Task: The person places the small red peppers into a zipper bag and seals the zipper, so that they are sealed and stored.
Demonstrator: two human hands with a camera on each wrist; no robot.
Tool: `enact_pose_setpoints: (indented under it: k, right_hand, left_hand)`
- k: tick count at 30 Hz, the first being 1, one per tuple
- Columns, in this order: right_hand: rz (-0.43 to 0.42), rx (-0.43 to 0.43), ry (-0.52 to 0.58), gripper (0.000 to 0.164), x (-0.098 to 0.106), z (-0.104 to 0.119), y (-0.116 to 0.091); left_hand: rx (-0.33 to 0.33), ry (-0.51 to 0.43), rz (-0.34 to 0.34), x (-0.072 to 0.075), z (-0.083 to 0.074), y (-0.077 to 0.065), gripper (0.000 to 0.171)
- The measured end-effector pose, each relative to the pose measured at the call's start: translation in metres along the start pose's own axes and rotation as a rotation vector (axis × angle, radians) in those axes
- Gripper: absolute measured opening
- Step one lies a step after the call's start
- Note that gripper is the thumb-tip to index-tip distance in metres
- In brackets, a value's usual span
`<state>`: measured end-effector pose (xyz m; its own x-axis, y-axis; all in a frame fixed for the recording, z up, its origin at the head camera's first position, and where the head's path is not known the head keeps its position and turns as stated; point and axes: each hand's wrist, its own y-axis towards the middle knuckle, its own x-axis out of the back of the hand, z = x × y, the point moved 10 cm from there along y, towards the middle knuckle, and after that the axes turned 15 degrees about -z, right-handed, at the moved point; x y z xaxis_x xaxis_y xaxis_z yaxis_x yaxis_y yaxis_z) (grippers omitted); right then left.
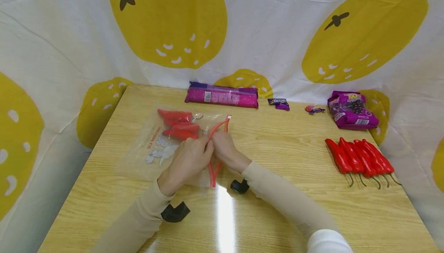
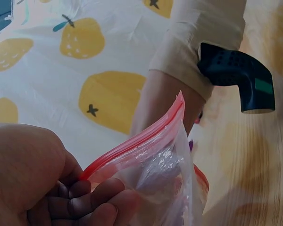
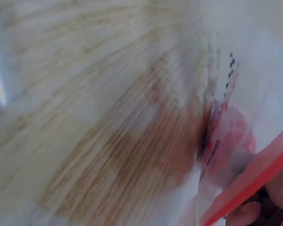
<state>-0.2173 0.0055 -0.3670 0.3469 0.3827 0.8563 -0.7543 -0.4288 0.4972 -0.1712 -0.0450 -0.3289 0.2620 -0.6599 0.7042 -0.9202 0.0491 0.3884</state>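
A clear zip bag [image 1: 138,164] with a red zip edge lies on the table with several red peppers [image 1: 177,115] inside, their stems towards its mouth. My left hand [image 1: 190,156] pinches the red edge near its middle; in the left wrist view the thumb and bent fingers [image 2: 108,193] hold the bag's lip. My right hand [image 1: 223,145] is at the parted mouth, between the two red edges, its knuckles bent. In the right wrist view curled fingers [image 3: 245,214] show behind the red strip, close to a blurred red pepper [image 3: 233,129]; I cannot tell whether they grip it.
A row of several red peppers [image 1: 360,160] lies at the right, below a purple bag [image 1: 354,110]. Along the back are a long purple packet [image 1: 222,95] and small wrapped sweets [image 1: 279,103], [image 1: 313,109]. A patterned cloth [image 1: 260,25] hangs behind the table.
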Motion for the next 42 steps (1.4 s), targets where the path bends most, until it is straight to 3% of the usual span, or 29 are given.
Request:
enact_pose_setpoints:
  k: [5, 8, 14, 18, 23, 32, 37, 42]
  right_hand:
    - [-0.088, 0.039, 0.024, 0.01, -0.001, 0.001, 0.0]
    - [-0.078, 0.05, 0.015, 0.008, -0.002, 0.0, -0.001]
    - [0.014, -0.051, 0.096, 0.015, 0.007, -0.015, -0.004]
    - [-0.017, -0.128, 0.178, 0.014, 0.034, -0.04, -0.02]
    - [-0.075, -0.203, 0.059, 0.014, 0.079, -0.098, -0.057]
    - [-0.199, -0.422, -0.319, 0.024, 0.153, -0.25, -0.154]
    - [-0.131, -0.587, -0.415, 0.029, 0.176, -0.305, -0.195]
    - [0.032, -0.664, -0.433, 0.038, 0.169, -0.326, -0.214]
  left_hand:
    - [-0.017, 0.003, -0.015, 0.001, -0.002, 0.001, 0.033]
    - [-0.014, -0.008, -0.014, 0.001, -0.001, 0.001, 0.033]
    - [-0.011, -0.022, -0.008, 0.001, 0.001, 0.001, 0.028]
    - [-0.012, -0.03, -0.001, 0.002, 0.002, 0.001, 0.027]
    - [-0.029, -0.053, -0.014, 0.004, 0.0, 0.002, 0.027]
    - [0.014, -0.064, 0.008, 0.004, 0.003, 0.002, 0.026]
    - [0.028, -0.074, 0.024, 0.002, 0.005, 0.001, 0.027]
    - [0.033, -0.069, 0.021, 0.001, 0.006, 0.001, 0.027]
